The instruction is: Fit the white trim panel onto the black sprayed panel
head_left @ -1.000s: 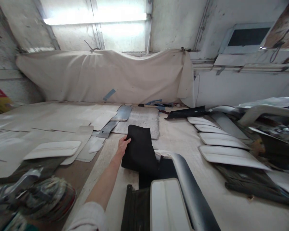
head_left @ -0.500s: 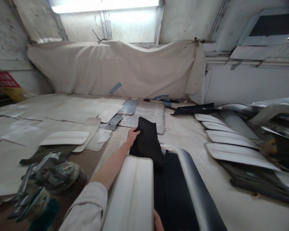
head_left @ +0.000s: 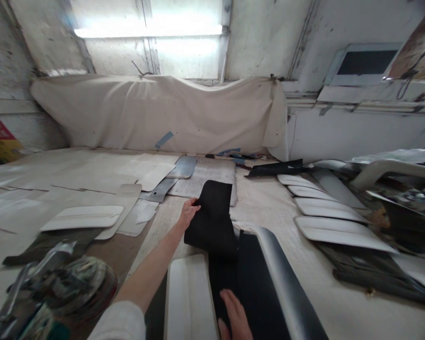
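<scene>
Mid lay-out: left hand (head_left: 188,211) pinched on black sheet (head_left: 212,219) far edge, right hand (head_left: 235,315) flat, fingers together, pressing its near end; next needs smoothing flat.

Your one view comes from the camera on your head, looking forward and down along your outstretched left arm over the surface (head_left: 276,198). It sits close above your hands at the bottom edge and reaches as far as the draped cloth (head_left: 156,113) on the back wall.

We see the right hand (head_left: 234,315) cut by the bottom edge, the white panel (head_left: 189,297) too. The dark tool (head_left: 53,288) at left is blurred.
</scene>
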A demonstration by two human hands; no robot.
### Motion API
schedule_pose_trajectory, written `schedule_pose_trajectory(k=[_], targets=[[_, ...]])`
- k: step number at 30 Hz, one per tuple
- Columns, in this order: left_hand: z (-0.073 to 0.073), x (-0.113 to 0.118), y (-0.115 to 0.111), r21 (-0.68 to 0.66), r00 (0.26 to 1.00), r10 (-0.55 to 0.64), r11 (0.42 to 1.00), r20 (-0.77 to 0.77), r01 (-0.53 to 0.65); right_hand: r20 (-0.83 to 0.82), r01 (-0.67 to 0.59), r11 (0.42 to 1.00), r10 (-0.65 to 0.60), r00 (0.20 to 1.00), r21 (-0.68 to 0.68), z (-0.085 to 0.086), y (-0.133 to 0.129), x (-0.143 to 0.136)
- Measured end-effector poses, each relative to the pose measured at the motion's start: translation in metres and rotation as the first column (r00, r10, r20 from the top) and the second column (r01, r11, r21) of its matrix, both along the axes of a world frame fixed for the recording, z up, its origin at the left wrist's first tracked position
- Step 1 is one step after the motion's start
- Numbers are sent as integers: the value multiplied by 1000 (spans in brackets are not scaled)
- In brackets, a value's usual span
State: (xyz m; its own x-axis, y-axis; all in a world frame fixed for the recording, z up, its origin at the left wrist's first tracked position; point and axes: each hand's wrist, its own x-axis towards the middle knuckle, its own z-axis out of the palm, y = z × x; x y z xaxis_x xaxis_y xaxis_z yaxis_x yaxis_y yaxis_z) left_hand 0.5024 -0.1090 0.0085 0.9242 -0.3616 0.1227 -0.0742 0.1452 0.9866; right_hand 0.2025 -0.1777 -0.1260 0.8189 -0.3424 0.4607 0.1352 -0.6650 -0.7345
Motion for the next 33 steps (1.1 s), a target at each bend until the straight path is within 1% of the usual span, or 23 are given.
schedule_pose_trajectory(k=[2,3,4,5,7,8,9,11,12,14,16,17,19,20,21,22,23,24,25,26,28,30,33], targets=[[2,-8,2,-15,1000,-21,1000,3,21,4,-15,1000,15,1000,-15,43,-27,19],[4,-12,4,-17,999,-33,999,4,33,25,84,996,-83,996,-37,69,-42,31],[7,-17,6,-16,999,-48,999,6,48,63,161,981,-155,986,-109,96,-56,42],[9,-22,8,-11,998,-66,998,9,66,87,220,948,-206,975,-228,123,-69,53],[15,-33,13,2,994,-107,994,25,107,134,303,843,-272,953,-445,170,-90,72],[18,-40,16,11,991,-130,991,40,130,142,307,787,-275,951,-535,188,-96,78],[21,-46,18,22,986,-157,988,58,156,145,298,734,-266,953,-610,201,-100,83],[25,-60,23,56,969,-226,974,98,221,129,244,660,-219,967,-710,215,-102,88],[27,-68,25,78,957,-266,963,116,258,118,217,641,-195,974,-736,215,-102,88],[29,-81,30,125,929,-343,937,141,327,107,184,642,-158,982,-744,209,-103,87],[30,-90,36,175,893,-426,899,147,401,125,171,679,-116,985,-714,197,-105,83],[31,-92,40,207,856,-498,860,139,467,141,161,702,-87,986,-693,190,-106,80],[32,-87,48,232,772,-626,772,113,592,171,135,747,-29,985,-651,177,-108,73],[33,-81,50,225,755,-646,756,112,614,180,120,765,-5,984,-633,171,-107,68],[34,-73,51,242,772,-624,774,126,586,180,102,779,14,984,-618,165,-106,64],[33,-64,50,282,816,-557,816,152,505,181,88,791,29,983,-605,160,-103,59],[32,-54,46,334,868,-459,861,190,382,180,73,801,43,983,-594,155,-100,55],[30,-45,40,420,899,-369,873,236,248,176,60,808,55,983,-586,150,-97,51],[26,-37,32,483,911,-315,861,266,157,176,51,814,63,982,-579,145,-93,49],[21,-30,22,523,914,-289,846,284,104,182,52,818,65,981,-573,141,-91,47],[9,-20,2,566,914,-277,822,297,65,204,71,825,54,977,-560,135,-88,45],[-1,-14,-15,607,906,-299,792,299,61,226,96,833,36,973,-544,133,-90,45],[-11,-8,-29,669,890,-347,740,295,67,238,110,834,26,971,-541,132,-94,43]])
